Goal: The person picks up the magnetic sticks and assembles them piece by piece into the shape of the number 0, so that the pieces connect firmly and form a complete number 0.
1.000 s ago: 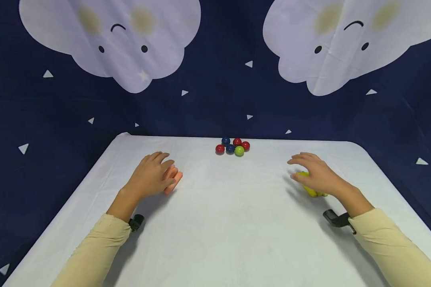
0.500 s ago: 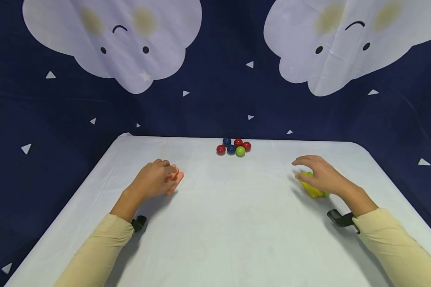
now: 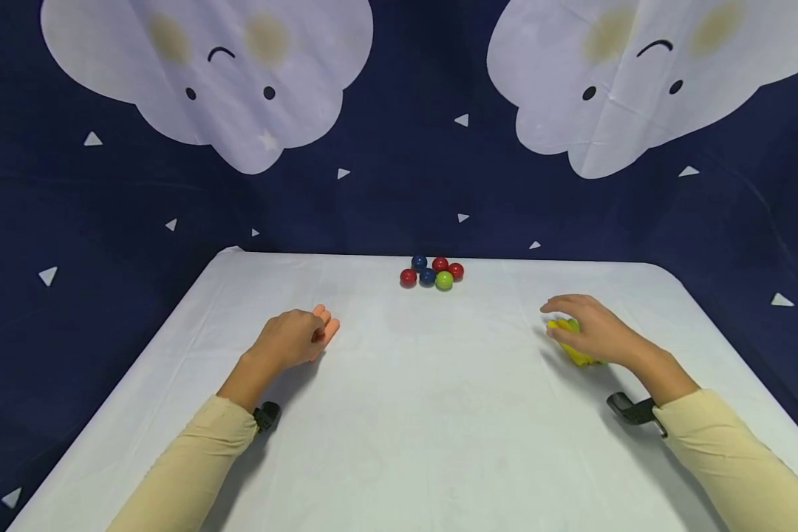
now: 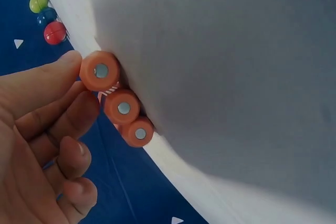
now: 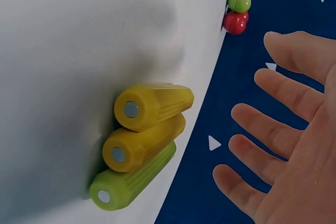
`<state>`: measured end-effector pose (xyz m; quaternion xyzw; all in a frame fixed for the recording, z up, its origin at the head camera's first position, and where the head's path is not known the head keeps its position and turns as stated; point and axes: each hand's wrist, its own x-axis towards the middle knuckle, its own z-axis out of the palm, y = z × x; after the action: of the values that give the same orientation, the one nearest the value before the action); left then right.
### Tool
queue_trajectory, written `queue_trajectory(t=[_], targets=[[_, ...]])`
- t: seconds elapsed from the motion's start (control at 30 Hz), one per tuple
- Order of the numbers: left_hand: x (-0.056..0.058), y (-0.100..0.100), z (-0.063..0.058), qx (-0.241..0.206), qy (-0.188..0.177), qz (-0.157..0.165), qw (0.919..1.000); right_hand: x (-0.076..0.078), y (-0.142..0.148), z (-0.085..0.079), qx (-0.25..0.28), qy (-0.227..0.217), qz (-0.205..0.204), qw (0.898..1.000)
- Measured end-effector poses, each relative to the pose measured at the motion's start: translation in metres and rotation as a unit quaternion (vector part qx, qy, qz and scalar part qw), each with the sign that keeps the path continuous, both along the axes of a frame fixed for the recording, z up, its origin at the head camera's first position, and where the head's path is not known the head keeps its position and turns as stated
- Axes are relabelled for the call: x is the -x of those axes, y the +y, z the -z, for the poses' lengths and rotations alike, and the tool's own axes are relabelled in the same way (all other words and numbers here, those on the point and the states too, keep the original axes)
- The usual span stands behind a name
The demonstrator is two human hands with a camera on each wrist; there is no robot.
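At the left of the table, three orange magnetic rods (image 4: 123, 107) lie side by side, each with a silver disc in its end. My left hand (image 3: 291, 338) pinches the nearest of them, thumb tip against its side; the index finger is partly hidden behind the rod. In the head view the hand covers much of the orange rods (image 3: 331, 330). To the right, two yellow magnetic rods (image 5: 149, 142) and a green one (image 5: 137, 182) lie together. Over them hovers my right hand (image 3: 592, 326), fingers extended and apart from the rods, holding nothing.
Several red, blue and green balls (image 3: 428, 276) sit clustered at the far middle edge of the white-covered table (image 3: 439, 414). Behind it hangs a dark blue cloth (image 3: 406, 185) with clouds. Each wrist carries a black camera mount (image 3: 632, 408).
My left hand has come down over the orange rods, its fingers curling in to pinch one. The right hand has shifted slightly nearer and to the right, still above the yellow rods.
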<state>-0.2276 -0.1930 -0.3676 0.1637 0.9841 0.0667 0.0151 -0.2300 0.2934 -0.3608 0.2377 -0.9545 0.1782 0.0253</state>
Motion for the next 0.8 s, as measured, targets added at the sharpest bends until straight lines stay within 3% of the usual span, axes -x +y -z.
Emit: queue_trajectory(t=[0.37,0.53,0.8], targets=[[-0.005,0.008,0.004,0.008,-0.001,0.006,0.9999,0.002,-0.005,0.0,0.001,-0.016,-0.005,1.0],[-0.007,0.014,0.005,0.013,0.019,0.022,0.9995,0.002,-0.006,0.0,-0.001,-0.021,-0.01,1.0],[-0.007,0.018,0.006,0.009,0.008,0.024,0.9996,0.002,-0.007,-0.001,-0.004,-0.019,-0.011,1.0]])
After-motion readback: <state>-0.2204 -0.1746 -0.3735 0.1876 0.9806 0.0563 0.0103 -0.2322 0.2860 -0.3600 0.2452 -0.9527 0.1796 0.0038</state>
